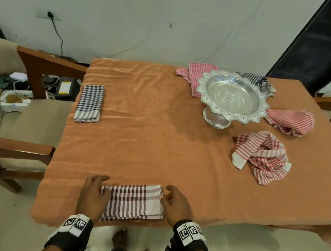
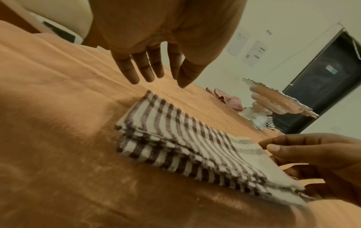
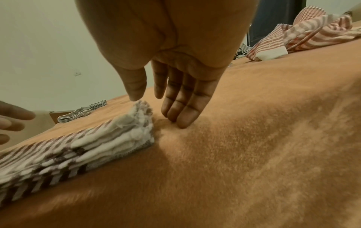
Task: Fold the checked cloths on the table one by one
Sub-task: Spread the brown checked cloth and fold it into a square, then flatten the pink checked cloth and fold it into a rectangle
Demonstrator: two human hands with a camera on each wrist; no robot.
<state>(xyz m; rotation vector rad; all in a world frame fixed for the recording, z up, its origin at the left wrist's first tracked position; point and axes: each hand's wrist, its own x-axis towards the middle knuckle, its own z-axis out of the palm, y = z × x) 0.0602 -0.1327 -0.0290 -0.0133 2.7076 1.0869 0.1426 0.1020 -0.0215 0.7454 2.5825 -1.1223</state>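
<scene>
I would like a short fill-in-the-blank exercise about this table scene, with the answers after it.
1. The folded maroon checked cloth lies between the left hand and the ____ hand.
2. The folded cloth at the table's left edge has white and dark ____ checks.
3. The pedestal bowl is made of shiny ____.
4. The crumpled cloth nearest the right hand is ____ and white.

Answers: right; blue; metal; red
</scene>
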